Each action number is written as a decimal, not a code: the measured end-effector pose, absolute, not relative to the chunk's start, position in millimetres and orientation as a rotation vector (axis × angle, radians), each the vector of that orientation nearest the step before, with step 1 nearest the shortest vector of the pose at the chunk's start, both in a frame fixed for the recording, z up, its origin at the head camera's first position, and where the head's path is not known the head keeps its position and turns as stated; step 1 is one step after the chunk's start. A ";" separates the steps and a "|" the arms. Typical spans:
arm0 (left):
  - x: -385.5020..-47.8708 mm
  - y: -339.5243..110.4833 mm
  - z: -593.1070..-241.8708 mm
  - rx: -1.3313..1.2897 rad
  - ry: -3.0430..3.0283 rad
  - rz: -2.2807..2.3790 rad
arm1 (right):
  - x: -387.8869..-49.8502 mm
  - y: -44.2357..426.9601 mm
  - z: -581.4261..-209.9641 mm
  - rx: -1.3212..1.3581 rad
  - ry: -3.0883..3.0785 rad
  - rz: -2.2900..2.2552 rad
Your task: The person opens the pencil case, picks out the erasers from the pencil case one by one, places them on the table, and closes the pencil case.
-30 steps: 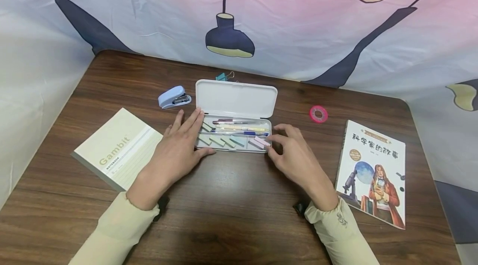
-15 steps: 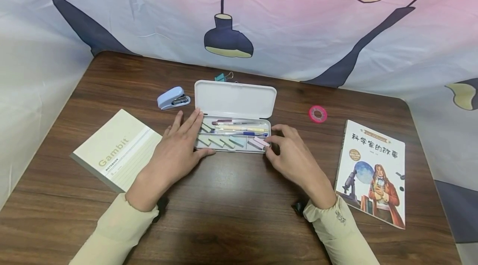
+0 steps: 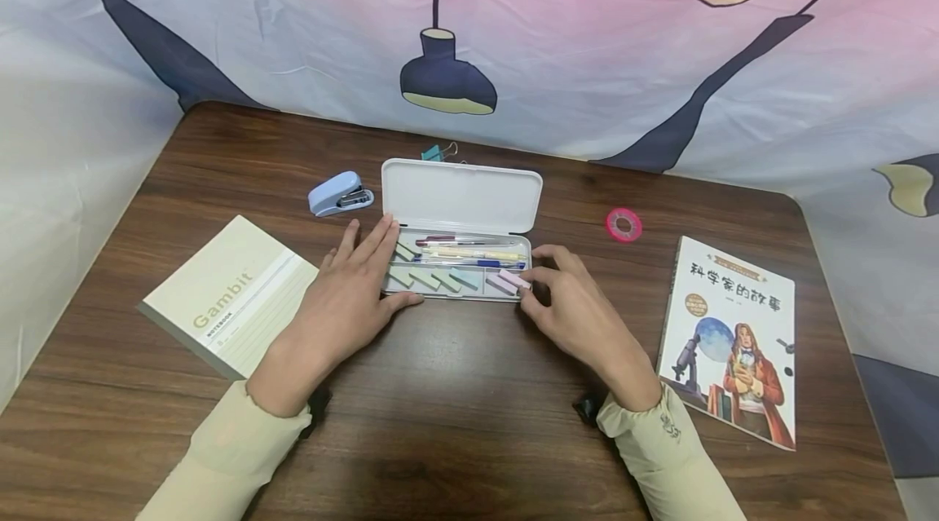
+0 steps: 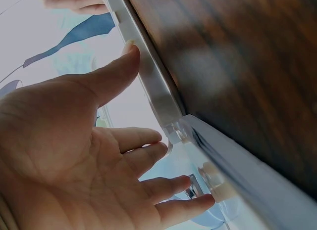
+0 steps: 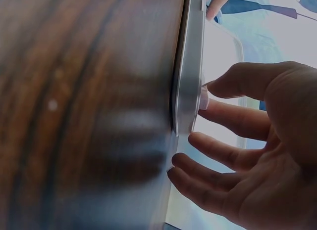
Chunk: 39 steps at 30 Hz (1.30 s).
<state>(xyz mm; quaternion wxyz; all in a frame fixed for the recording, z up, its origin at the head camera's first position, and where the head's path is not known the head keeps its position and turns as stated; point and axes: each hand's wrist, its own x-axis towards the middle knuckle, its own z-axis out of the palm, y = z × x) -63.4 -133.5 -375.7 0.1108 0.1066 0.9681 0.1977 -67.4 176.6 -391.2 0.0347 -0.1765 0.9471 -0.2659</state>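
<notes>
Pencil case (image 5: 191, 62): white, open on the table (image 3: 440, 407); lid (image 3: 462, 195) raised along its 12 o'clock side.
Rear section: pens (image 3: 499, 263) lie lengthwise; a green block (image 3: 404, 250) sits at the 9 o'clock end.
Front-left section: three green strips (image 3: 425, 280) and one blue strip (image 3: 467, 278), slanted side by side.
Front-right section: lilac block (image 3: 502, 284) and pink block (image 3: 515, 279), toward 4 o'clock.
Right wrist view: shows the pink block's tip between thumb and index finger, largely covered from the head.
Left wrist view: shows the palm and the case's front wall; the head view shows only the back of that hand.
Right hand (image 3: 575, 301): thumb and index finger pinch the pink block; the other fingers are spread, slightly bent.
Left hand (image 3: 352, 293): fingers extended, unclosed, at the case's 9 o'clock end; thumb at the front edge.
Surroundings, from the case: stapler (image 3: 340, 193) near 10 o'clock, tape roll (image 3: 623, 224) at 3, book (image 3: 726, 342) at 4.
</notes>
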 end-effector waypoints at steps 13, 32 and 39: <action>-65.5 -137.2 -383.8 0.331 2.876 0.591 | -64.6 191.5 -384.6 -0.499 2.938 -0.973; -66.2 -145.0 -397.2 0.358 2.906 0.628 | -58.0 233.6 -382.6 -0.250 3.021 -0.864; -62.3 -140.0 -372.2 0.297 2.865 0.599 | -58.2 235.3 -384.0 -0.237 3.034 -0.843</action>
